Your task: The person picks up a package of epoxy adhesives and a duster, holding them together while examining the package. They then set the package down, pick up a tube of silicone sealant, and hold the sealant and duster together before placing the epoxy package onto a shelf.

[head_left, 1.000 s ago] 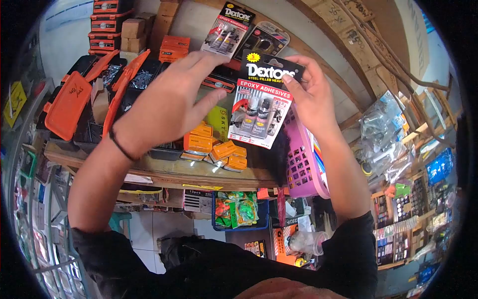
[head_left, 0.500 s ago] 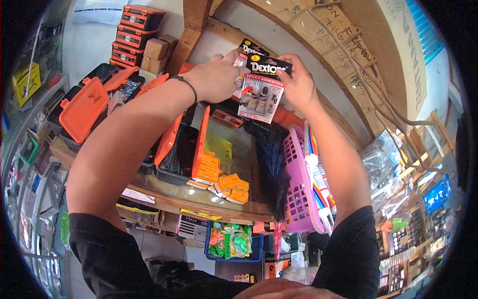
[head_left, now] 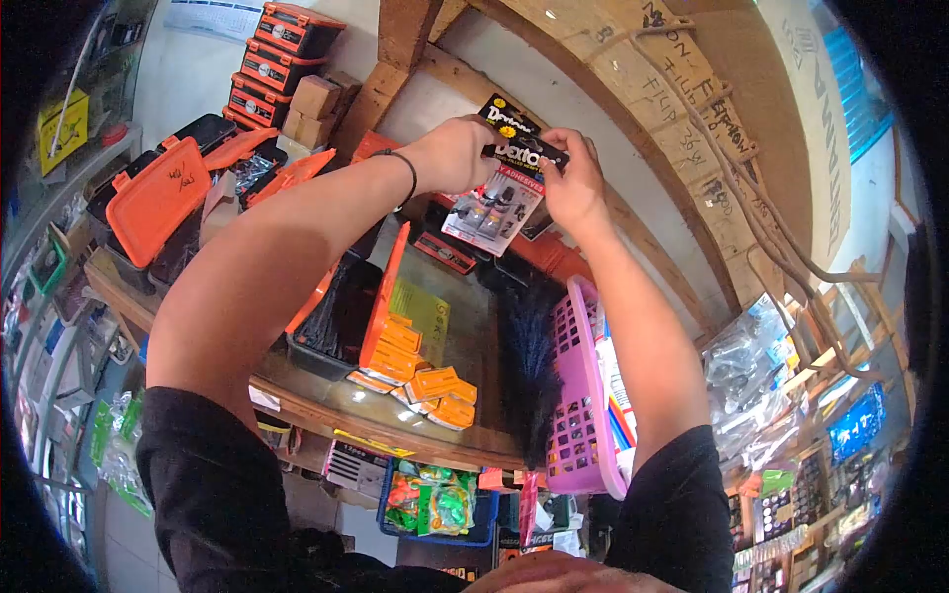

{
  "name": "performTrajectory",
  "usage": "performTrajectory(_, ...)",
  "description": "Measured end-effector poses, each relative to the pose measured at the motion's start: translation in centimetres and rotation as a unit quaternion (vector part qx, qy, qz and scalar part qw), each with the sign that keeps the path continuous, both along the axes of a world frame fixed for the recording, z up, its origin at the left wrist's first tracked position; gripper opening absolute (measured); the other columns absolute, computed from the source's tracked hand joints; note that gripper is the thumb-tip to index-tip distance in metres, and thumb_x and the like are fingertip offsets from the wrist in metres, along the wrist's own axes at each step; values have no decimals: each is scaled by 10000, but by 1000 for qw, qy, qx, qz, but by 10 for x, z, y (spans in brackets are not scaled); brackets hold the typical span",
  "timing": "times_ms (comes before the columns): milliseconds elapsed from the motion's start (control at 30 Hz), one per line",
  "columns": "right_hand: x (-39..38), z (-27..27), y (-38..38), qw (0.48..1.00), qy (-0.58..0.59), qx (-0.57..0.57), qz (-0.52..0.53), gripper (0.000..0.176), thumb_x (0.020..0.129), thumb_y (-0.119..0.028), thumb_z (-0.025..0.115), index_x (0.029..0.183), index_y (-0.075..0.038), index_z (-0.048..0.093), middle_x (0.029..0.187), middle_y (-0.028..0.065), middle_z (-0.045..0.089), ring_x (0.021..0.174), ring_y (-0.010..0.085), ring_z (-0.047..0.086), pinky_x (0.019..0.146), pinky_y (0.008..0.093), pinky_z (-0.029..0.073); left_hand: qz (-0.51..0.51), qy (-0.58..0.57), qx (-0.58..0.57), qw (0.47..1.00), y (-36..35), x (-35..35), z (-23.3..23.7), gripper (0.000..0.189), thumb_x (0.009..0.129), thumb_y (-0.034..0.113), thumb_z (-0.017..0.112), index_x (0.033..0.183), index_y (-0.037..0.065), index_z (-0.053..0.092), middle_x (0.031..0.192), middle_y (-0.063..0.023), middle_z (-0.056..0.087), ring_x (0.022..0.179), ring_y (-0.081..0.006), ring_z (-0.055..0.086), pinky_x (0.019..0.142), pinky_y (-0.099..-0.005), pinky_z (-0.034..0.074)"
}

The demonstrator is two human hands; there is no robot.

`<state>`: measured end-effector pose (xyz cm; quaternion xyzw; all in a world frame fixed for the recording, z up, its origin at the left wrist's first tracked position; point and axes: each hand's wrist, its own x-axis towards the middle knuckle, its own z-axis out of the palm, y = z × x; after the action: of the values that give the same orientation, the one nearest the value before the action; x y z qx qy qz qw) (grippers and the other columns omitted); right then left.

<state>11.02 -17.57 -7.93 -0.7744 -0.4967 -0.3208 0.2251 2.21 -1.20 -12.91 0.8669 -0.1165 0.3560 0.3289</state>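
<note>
A carded pack of Dextone epoxy adhesive (head_left: 492, 211) is held up against the wall, tilted, its black header uppermost. My left hand (head_left: 457, 156) is closed at the left side of the header, fingers bent in. On the header's right end my right hand (head_left: 575, 188) pinches the card between thumb and fingers. A second Dextone pack (head_left: 506, 113) shows behind and above the first; most of it is hidden. What it hangs from cannot be made out.
Open black boxes with orange lids (head_left: 163, 203) line the counter at left. Small orange boxes (head_left: 425, 381) lie on the glass top. A pink basket (head_left: 583, 395) stands at right under my forearm. Stacked toolboxes (head_left: 272, 67) and a wooden beam (head_left: 633, 109) are behind.
The front epoxy pack has swung to a steeper tilt and shifted down and left in view. My right hand has lowered slightly with it, and the whole view has turned a little.
</note>
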Motion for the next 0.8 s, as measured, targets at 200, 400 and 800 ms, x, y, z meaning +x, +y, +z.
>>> performTrajectory(200,-3,-4,1,996,-70,-18,-44,327,695,7,572,1006,-63,499,1054,128,410,989,306,466,850,360,388,36,-74,15,996,-1,27,-7,416,630,191,533,1018,53,591,971,-255,542,918,-335,538,821,-346,429)
performTrajectory(400,8,-9,5,995,-93,-3,-41,409,652,-45,643,1035,-92,508,1084,118,400,942,300,503,793,349,429,55,-67,69,994,5,40,-2,427,631,209,534,1021,44,591,1018,-223,539,965,-316,515,856,-334,410)
performTrajectory(800,16,-15,21,992,-106,-45,-42,540,651,-69,672,1131,-56,424,1135,127,362,1053,329,442,866,381,405,59,-64,-2,996,15,58,-13,446,686,149,573,1114,33,530,1123,-158,478,942,-234,548,845,-277,412)
